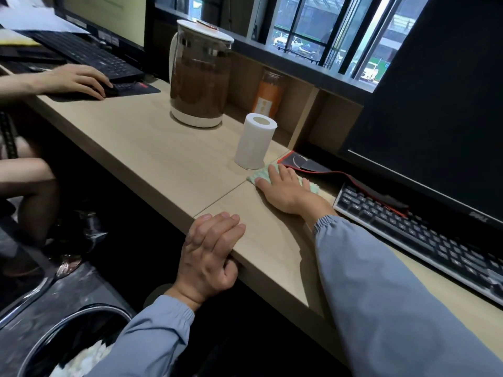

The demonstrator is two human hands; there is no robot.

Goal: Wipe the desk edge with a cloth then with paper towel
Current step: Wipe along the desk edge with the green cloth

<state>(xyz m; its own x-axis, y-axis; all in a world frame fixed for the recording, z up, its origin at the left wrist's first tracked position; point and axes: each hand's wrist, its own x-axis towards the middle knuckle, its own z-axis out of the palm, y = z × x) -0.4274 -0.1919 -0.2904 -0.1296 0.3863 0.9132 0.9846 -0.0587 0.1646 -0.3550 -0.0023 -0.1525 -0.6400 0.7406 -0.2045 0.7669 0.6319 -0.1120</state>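
— Where's the cloth (283,177) now?

— Pale green, lying flat on the desk (168,156) toward its back edge, touching the corner of the red-trimmed mouse pad (313,165) and just beside the paper towel roll (254,141). The right hand (285,191) lies on it palm down, fingers spread and pressing, not pinching.

— And the other hand?

— The left hand (209,254) rests on the front edge of the desk, fingers flat on top, thumb curled under the lip. It holds nothing but the edge.

— So which step is this?

— The cloth step, I'd say, and early: the cloth sits well back from the front edge it is meant to wipe. The roll stands upright, with no sheet torn loose that I can see.

— What does the next move call for?

— Probably dragging the cloth forward to the front edge, keeping the palm flat, clear of the keyboard (424,235). The braced left hand lies in that path and may need to shift.
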